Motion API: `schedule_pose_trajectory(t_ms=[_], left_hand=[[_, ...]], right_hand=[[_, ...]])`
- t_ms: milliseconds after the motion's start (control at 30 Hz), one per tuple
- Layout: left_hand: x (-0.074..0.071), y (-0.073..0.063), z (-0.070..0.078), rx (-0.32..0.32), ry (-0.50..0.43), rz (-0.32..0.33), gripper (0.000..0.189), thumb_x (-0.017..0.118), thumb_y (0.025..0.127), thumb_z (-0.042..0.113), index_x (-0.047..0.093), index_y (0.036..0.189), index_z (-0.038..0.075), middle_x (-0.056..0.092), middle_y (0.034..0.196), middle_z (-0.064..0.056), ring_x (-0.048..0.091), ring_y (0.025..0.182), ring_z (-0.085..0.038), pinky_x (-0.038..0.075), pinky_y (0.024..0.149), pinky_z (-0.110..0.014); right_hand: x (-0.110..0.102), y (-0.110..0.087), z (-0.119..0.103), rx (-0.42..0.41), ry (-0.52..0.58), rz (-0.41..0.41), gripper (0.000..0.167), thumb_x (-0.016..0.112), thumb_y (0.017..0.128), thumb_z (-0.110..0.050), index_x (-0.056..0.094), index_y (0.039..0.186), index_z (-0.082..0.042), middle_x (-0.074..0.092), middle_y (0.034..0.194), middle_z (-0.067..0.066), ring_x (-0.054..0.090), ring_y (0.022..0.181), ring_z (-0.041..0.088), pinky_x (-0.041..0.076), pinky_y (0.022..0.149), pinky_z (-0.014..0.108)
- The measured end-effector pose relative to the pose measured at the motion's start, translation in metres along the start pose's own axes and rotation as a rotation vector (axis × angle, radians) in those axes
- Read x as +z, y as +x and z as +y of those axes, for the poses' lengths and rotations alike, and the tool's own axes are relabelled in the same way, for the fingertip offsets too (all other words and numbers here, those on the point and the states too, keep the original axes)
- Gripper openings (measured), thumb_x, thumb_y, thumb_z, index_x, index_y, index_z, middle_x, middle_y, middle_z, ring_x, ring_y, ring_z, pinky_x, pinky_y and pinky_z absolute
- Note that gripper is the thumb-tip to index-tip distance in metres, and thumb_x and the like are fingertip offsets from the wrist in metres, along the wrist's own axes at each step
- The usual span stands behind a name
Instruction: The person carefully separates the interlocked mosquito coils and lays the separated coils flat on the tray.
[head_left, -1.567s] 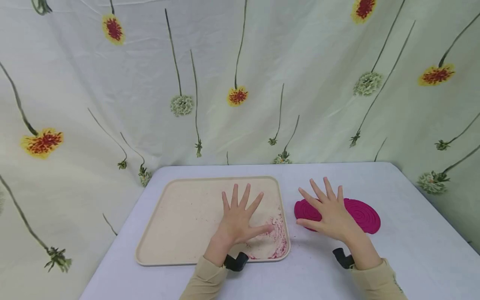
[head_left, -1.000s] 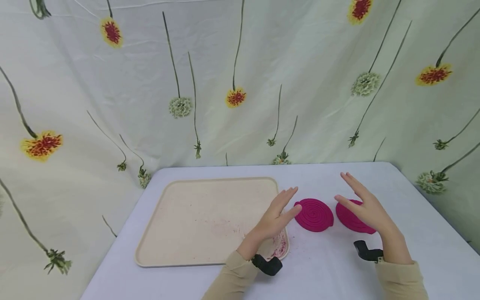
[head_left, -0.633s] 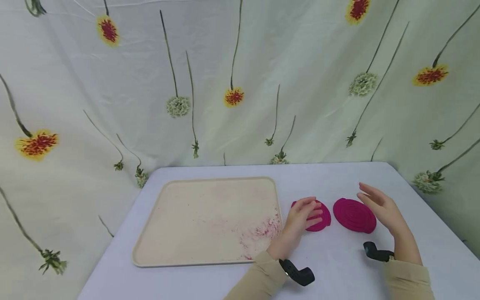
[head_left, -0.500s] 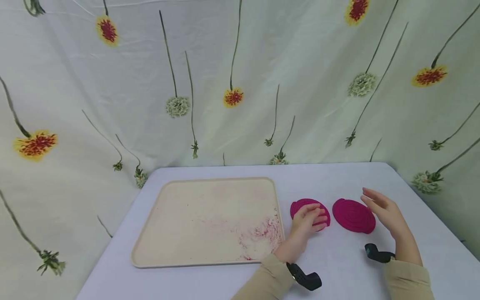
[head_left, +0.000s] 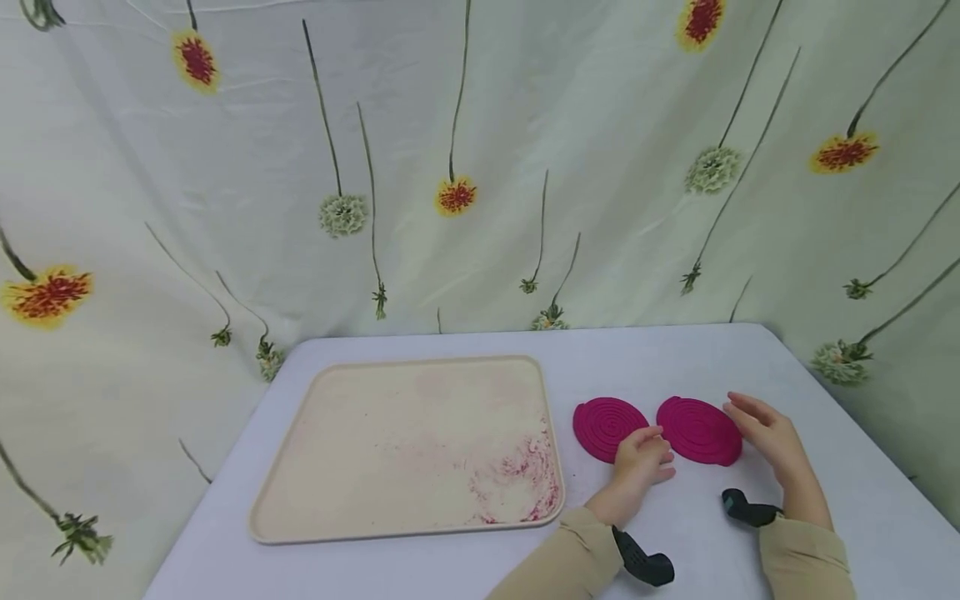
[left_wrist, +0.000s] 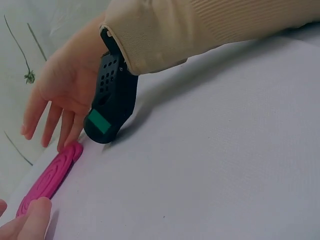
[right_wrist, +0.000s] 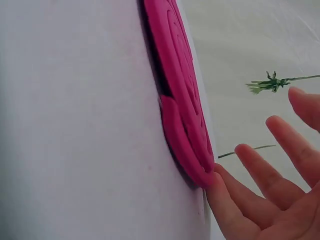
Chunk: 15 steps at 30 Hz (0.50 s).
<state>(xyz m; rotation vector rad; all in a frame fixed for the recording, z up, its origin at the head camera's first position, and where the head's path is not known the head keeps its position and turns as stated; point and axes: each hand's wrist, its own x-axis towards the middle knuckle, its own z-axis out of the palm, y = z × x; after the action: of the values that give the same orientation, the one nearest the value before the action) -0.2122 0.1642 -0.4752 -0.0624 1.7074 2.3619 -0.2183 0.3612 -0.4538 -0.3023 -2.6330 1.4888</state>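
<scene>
Two magenta spiral discs, each a rope of what looks like modelling clay wound flat, lie side by side on the table. In the head view my left hand (head_left: 637, 471) is low over the gap between the left disc (head_left: 606, 423) and the right disc (head_left: 699, 430), fingers loosely bent. My right hand (head_left: 776, 446) is at the right disc's right edge, fingers spread. In the right wrist view, its lowest fingers (right_wrist: 225, 200) meet the coil's tail end (right_wrist: 182, 145). The left wrist view shows the left fingertips (left_wrist: 37, 215) beside the disc's near end (left_wrist: 47, 177); contact there cannot be told.
A beige tray (head_left: 397, 533) with magenta smears at its lower right corner lies on the left of the white-covered table (head_left: 420, 571). A flower-printed cloth (head_left: 615, 125) hangs behind. Black wrist cameras (head_left: 645, 562) stick out below both hands.
The left hand has moved right from over the tray, past the left disc, to the right disc's left side. The right hand has moved right and lowered to its right edge. Spread fingers have relaxed.
</scene>
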Motion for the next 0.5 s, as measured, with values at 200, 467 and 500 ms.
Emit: schedule_pose_trajectory(t_ms=[200,467,500], left_hand=[[-0.0003,0.0004,0.0014,-0.036,-0.030,-0.024,0.028,0.059,0.085,-0.001,0.060,0.113,-0.004,0.060,0.093,-0.006,0.063,0.083,-0.022,0.056,0.073,-0.044],[0.0032,-0.0019,0.0016,-0.024,-0.029,0.039,0.019,0.061,0.082,-0.005,0.064,0.101,-0.004,0.064,0.092,-0.006,0.062,0.087,-0.020,0.055,0.076,-0.043],[0.0030,-0.0022,0.0012,-0.012,-0.031,0.046,0.018,0.062,0.082,-0.005,0.065,0.100,-0.004,0.064,0.093,-0.006,0.062,0.086,-0.019,0.056,0.076,-0.043]], right_hand=[[0.0004,-0.0006,0.0026,0.014,-0.019,-0.023,0.060,0.053,0.096,-0.030,0.035,0.138,0.009,0.038,0.137,0.033,0.047,0.087,-0.009,0.046,0.078,0.016],[-0.0029,0.0003,0.0088,0.072,0.037,-0.036,0.054,0.055,0.090,-0.005,0.035,0.137,0.012,0.035,0.138,0.033,0.041,0.082,-0.018,0.046,0.070,0.010],[-0.0034,0.0004,0.0086,0.079,0.050,-0.047,0.055,0.055,0.090,-0.007,0.034,0.138,0.011,0.035,0.139,0.031,0.043,0.086,-0.016,0.047,0.073,0.012]])
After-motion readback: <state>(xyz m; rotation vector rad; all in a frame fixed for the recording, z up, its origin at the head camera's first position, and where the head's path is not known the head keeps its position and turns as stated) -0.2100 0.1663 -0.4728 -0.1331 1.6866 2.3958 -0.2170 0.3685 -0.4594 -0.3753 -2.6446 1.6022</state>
